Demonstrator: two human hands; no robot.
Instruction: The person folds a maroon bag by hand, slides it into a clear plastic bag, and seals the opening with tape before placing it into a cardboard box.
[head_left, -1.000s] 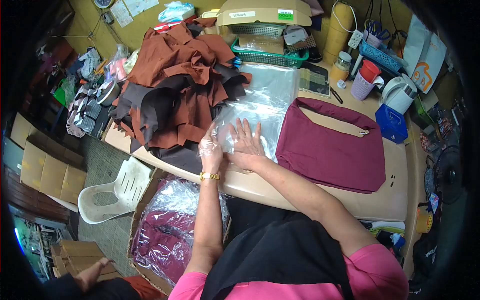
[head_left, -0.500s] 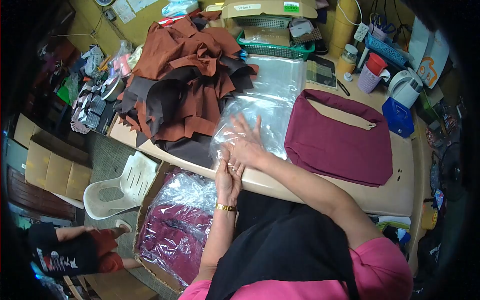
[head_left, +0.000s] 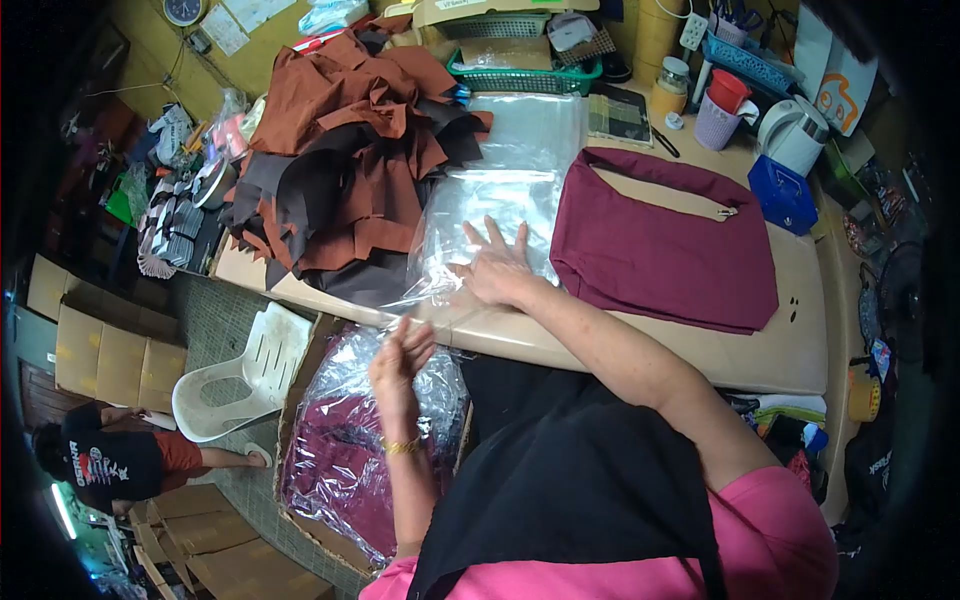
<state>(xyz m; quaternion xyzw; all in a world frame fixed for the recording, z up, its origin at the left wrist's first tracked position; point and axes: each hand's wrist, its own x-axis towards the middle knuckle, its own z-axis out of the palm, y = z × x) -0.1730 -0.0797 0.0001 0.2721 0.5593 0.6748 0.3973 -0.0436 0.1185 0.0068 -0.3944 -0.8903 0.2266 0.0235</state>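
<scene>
My right hand [head_left: 497, 272] lies flat with fingers spread on a stack of clear plastic bags [head_left: 490, 205] on the table. My left hand [head_left: 402, 358] is over the table's front edge, its fingers loosely bent and smeared by motion. It is close to the near corner of the plastic, and I cannot tell whether it grips the film. Right of the stack lies a maroon fabric bag [head_left: 665, 250] with a wide strap and a small zipper pull. Below my left hand, a cardboard box [head_left: 290, 440] holds maroon items in clear plastic [head_left: 350, 450].
Brown and black fabric pieces [head_left: 360, 170] are heaped on the table's left. Green baskets [head_left: 525, 80], a blue box [head_left: 783, 195] and a purple cup [head_left: 720, 118] stand along the back and right. A white chair [head_left: 235, 385] and a person [head_left: 120, 455] are at the left.
My left hand has moved left and away from my right hand, off the plastic's near edge. My right hand has flattened on the stack. The view has shifted slightly.
</scene>
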